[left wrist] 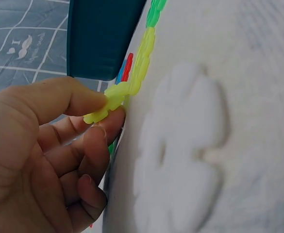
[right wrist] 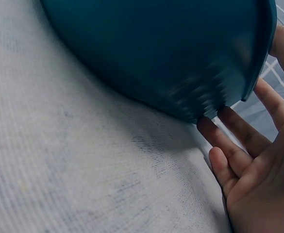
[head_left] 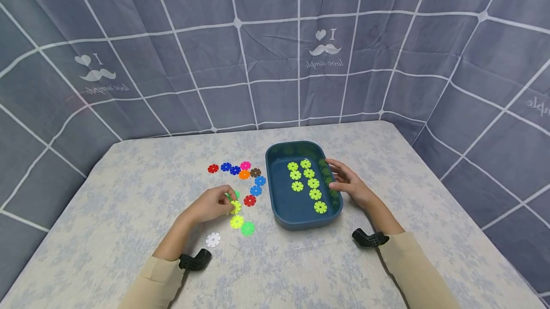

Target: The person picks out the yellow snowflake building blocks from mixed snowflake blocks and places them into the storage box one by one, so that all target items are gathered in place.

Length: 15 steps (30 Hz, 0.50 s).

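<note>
My left hand [head_left: 213,204] pinches a yellow flower-shaped disc [left wrist: 113,99] between thumb and fingers, just over the table. Its edge meets another yellow disc in the left wrist view. Below it in the head view lie a yellow disc [head_left: 237,222] and a green disc [head_left: 248,229]; a second green disc [head_left: 236,195] is partly hidden by the fingers. My right hand [head_left: 353,189] holds the right side of a dark blue bin [head_left: 281,204], thumb over the rim and fingertips against the outer wall. Several yellow-green discs [head_left: 315,194] lie inside the bin.
Left of the bin lie loose discs: red [head_left: 249,200], light blue [head_left: 256,190], brown [head_left: 255,173], orange [head_left: 244,175], pink [head_left: 245,165] and dark blue [head_left: 235,170]. A white disc [head_left: 213,239] lies nearest the left wrist. A grey checked curtain [head_left: 275,51] hangs behind the table.
</note>
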{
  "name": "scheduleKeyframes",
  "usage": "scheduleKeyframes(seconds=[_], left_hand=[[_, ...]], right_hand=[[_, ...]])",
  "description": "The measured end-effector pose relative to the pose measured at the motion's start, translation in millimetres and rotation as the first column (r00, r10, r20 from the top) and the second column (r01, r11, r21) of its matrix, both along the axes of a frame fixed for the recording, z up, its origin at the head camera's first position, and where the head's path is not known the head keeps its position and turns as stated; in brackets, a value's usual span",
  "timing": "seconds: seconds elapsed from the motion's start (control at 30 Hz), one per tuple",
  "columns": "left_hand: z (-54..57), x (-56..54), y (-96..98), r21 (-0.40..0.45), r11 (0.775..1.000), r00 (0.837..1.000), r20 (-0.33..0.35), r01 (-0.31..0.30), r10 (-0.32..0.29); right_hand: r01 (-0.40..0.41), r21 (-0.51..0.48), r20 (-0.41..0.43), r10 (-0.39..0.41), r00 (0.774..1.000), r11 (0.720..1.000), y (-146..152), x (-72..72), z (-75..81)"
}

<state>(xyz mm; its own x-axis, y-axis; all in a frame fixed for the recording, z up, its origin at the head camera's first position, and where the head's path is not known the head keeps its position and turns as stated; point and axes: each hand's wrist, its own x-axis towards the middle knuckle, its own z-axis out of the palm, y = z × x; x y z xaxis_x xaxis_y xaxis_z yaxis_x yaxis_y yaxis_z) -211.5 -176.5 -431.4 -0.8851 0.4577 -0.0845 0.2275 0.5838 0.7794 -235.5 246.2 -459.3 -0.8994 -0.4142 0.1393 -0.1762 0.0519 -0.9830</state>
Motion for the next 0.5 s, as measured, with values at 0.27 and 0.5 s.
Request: scheduleKeyframes(seconds=[0.27,0.5], left_hand=[[6.3,-0.6,1.5,-0.005,0.999,0.999,-0.036,-0.040,0.040],[19.0,-2.9,6.5,-0.011,0.998,0.996,-0.069,-0.064,0.063]], right_hand=[[-0.006,0.007,0.002,0.006,1.000,1.000,-1.1,0.0,1.9],[0.006,0.013,0.011,-0.006,1.000,1.000,-1.0,0.8,4.3]])
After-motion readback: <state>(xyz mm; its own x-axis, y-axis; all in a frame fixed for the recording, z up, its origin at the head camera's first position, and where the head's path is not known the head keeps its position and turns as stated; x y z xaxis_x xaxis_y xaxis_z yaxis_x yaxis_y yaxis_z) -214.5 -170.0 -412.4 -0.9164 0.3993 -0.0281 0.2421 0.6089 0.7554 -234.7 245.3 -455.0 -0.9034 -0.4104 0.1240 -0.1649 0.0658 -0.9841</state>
